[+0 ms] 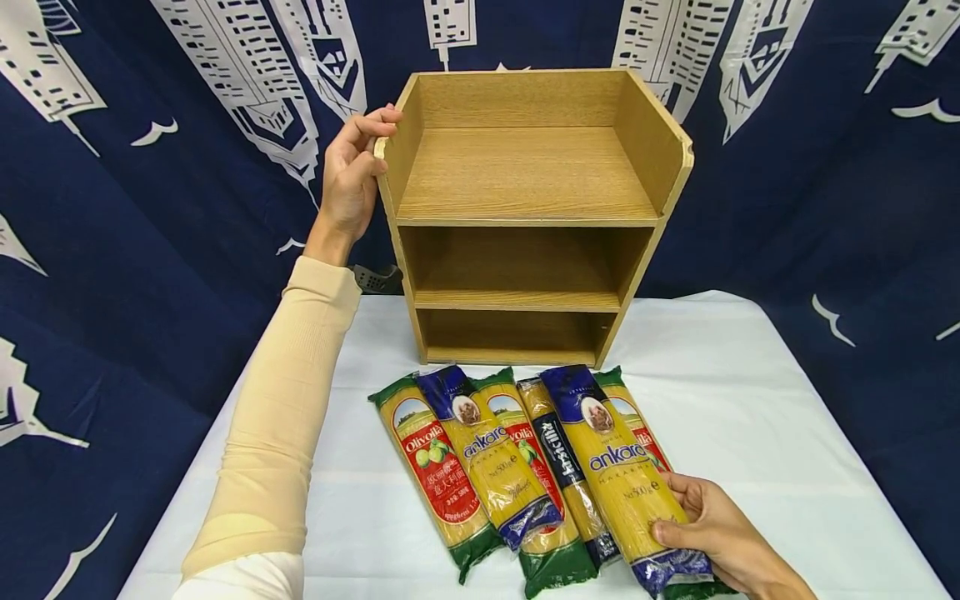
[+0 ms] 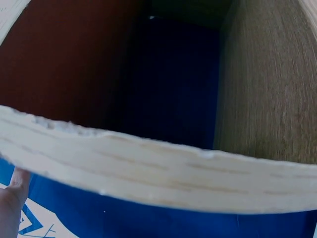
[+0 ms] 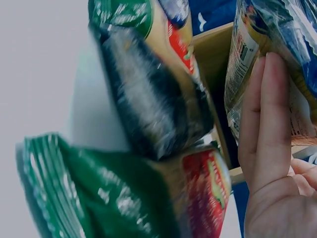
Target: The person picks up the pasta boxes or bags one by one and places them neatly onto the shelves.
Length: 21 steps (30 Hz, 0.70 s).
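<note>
Head camera shows a dark blue cloth backdrop with white tower prints (image 1: 112, 250) behind everything, and in front of it a table under a white cloth (image 1: 750, 433). On the table, at its far edge, stands the landmark: a light brown wooden shelf unit with three open levels (image 1: 525, 175), all three without contents.

The left arm, in a beige sleeve (image 1: 285, 417), reaches up along the left side of the shelf unit. The left hand (image 1: 351, 171) holds the top front corner of the left side panel, fingers curled over the edge and thumb on the outer face. The left wrist camera confirms this only partly: it shows the pale cut edge of the board very close and one fingertip at the lower left.

In front of the shelf unit, toward the person, lies a row of long spaghetti packets, overlapping each other. Their long axes run from the shelf unit toward the person, slightly fanned. The blue and yellow "ankara" spaghetti packet (image 1: 622, 475) lies on top at the right of the row, below the right half of the shelf unit. The right hand (image 1: 712, 521) is on its near end, fingers laid nearly straight along the packet, thumb on top; a full closed grip cannot be seen. The right hand is clearly the nearer one to this packet.
</note>
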Motion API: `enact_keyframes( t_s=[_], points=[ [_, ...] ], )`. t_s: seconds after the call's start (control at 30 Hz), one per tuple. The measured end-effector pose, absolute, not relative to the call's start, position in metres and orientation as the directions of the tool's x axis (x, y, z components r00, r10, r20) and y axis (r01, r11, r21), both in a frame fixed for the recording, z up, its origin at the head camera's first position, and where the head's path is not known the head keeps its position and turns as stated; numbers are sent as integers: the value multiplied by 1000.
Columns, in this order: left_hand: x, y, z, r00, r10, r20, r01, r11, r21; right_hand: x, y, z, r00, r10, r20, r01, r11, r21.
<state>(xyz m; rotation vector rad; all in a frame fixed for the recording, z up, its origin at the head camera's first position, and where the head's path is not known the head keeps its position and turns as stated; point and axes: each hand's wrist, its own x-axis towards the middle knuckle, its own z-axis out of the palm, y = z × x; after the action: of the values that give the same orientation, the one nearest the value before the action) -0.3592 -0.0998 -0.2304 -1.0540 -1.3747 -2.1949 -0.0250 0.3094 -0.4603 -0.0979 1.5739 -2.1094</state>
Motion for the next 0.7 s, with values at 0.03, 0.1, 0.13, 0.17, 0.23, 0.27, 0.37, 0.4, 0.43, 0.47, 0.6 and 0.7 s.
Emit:
enact_keyframes(
  t_s=[0.03, 0.1, 0.13, 0.17, 0.23, 0.27, 0.37, 0.4, 0.43, 0.47, 0.6, 0.7],
  points=[
    [-359, -100, -230, -664, 96, 741, 626, -472, 621, -23, 309, -458, -867, -438, -238, 360, -220, -907],
    [-359, -99, -230, -663, 96, 743, 627, -471, 621, -19, 309, -455, -865, -441, -241, 372, -240, -897],
    [-359, -99, -231, -661, 95, 745, 630, -470, 619, -17, 308, -453, -865, -440, -240, 373, -246, -895],
    [-359, -99, -231, -660, 93, 746, 631, -470, 617, -16, 308, -451, -867, -437, -241, 374, -249, -894],
    [-359, -100, -231, -657, 91, 748, 632, -474, 613, -13, 308, -447, -874, -426, -233, 361, -251, -898],
    [-359, -100, -232, -657, 90, 748, 632, -476, 612, -12, 307, -445, -880, -421, -221, 345, -247, -905],
    [-359, -101, -233, -656, 95, 748, 627, -482, 611, -8, 308, -439, -889, -410, -203, 321, -244, -915],
    [-359, -101, -233, -657, 97, 748, 625, -484, 612, -7, 308, -437, -892, -406, -198, 315, -243, -918],
    [-359, -101, -233, -658, 98, 747, 624, -485, 613, -6, 308, -435, -894, -402, -195, 308, -238, -921],
    [-359, -101, -233, -658, 99, 747, 624, -484, 613, -5, 308, -432, -897, -396, -198, 307, -234, -922],
    [-359, -100, -233, -652, 92, 753, 630, -487, 605, -1, 307, -423, -911, -361, -202, 291, -213, -933],
    [-358, -99, -233, -643, 80, 762, 644, -482, 594, 1, 306, -417, -923, -343, -173, 253, -204, -946]
  ],
)
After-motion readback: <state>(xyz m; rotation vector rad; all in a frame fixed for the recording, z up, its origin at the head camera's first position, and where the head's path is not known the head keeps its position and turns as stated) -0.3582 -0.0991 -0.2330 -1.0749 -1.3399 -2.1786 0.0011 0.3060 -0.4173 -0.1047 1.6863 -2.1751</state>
